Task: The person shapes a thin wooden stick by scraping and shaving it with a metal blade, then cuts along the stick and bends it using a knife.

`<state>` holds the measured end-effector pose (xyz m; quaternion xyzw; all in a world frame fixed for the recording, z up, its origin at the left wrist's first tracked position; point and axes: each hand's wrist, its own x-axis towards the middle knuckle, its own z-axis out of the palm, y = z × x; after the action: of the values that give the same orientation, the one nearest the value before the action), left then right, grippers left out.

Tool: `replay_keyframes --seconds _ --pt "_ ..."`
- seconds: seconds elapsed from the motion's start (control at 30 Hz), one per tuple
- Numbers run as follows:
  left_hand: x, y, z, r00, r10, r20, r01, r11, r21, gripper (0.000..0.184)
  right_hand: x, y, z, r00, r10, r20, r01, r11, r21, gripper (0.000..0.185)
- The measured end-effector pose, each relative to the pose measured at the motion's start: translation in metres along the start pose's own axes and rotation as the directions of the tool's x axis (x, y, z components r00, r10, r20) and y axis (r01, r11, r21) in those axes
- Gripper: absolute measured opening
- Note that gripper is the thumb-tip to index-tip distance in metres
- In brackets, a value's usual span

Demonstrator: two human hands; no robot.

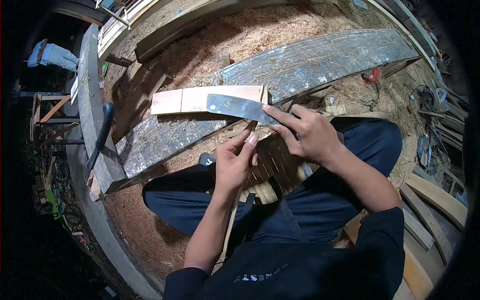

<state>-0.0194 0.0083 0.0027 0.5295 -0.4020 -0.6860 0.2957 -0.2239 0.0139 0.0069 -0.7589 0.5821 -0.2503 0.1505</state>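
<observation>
My right hand (312, 132) is closed round a broad knife, its handle hidden in my grip and the index finger stretched along the blade (235, 106). The blade points left, with a round hole near its tip, and lies in front of a pale wooden block (192, 99). My left hand (235, 160) pinches a thin strip, which looks like bamboo or wood (231, 225) and runs down beside my forearm. The strip's upper end is just below the blade; whether they touch I cannot tell. Between my legs lie slatted wooden pieces (272, 162).
The block rests on a long, paint-spotted plank (300, 65). A tool with a curved black handle (104, 127) leans at the left beam (87, 90). Shavings (240, 32) cover the ground. A red tool (371, 76), cables and curved boards (437, 200) lie to the right.
</observation>
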Motion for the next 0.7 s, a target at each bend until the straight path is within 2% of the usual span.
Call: replay_keyframes --seconds 0.03,0.1,0.17,0.23,0.3,0.37,0.4,0.43,0.5,0.63,0.7 --pt "0.001 -0.004 -0.003 1.000 -0.001 0.000 0.001 1.000 0.001 0.023 -0.001 -0.001 0.000 1.000 0.008 0.012 -0.008 1.000 0.004 0.040" --pt "0.007 -0.014 -0.006 0.993 0.106 0.044 -0.105 0.994 -0.031 0.027 -0.003 0.000 0.000 1.000 -0.025 0.018 0.025 1.000 0.018 0.040" --pt "0.006 -0.014 0.000 0.993 0.119 0.008 -0.118 0.990 -0.072 0.026 -0.001 0.005 0.000 0.998 -0.061 0.028 0.060 0.998 0.037 0.039" --pt "0.004 -0.015 0.001 0.992 0.126 -0.029 -0.129 0.985 -0.112 0.024 0.006 0.014 0.001 0.999 0.053 -0.007 -0.053 0.998 -0.042 0.039" --pt "0.006 -0.016 0.001 0.988 0.150 -0.026 -0.152 0.985 -0.088 0.027 0.005 0.012 0.000 0.999 0.035 -0.014 -0.035 0.997 -0.070 0.039" --pt "0.010 -0.020 -0.004 0.987 0.161 0.023 -0.159 0.986 -0.051 0.031 -0.001 0.008 0.005 0.996 -0.082 -0.015 0.082 0.996 -0.019 0.039" --pt "0.009 -0.017 -0.004 0.986 0.166 0.025 -0.166 0.986 0.002 0.030 0.001 0.010 0.002 0.998 -0.055 0.026 0.055 0.998 -0.004 0.040" --pt "0.006 -0.014 -0.004 0.986 0.166 0.027 -0.168 0.984 0.058 0.029 0.005 0.011 0.002 1.000 -0.019 -0.006 0.019 1.000 0.017 0.040" --pt "0.004 -0.011 0.000 0.991 0.135 -0.023 -0.134 0.991 0.020 0.026 0.008 0.012 0.001 0.999 -0.044 -0.017 0.044 0.999 -0.021 0.039" --pt "0.010 -0.012 -0.007 0.986 0.147 0.081 -0.152 0.986 0.068 0.025 0.004 0.008 0.000 0.994 -0.108 -0.008 0.108 0.994 -0.018 0.043" --pt "0.005 -0.005 -0.001 0.993 0.117 0.003 -0.117 0.991 0.061 0.026 0.010 0.017 -0.001 0.996 0.082 0.038 -0.082 0.997 -0.017 0.043"
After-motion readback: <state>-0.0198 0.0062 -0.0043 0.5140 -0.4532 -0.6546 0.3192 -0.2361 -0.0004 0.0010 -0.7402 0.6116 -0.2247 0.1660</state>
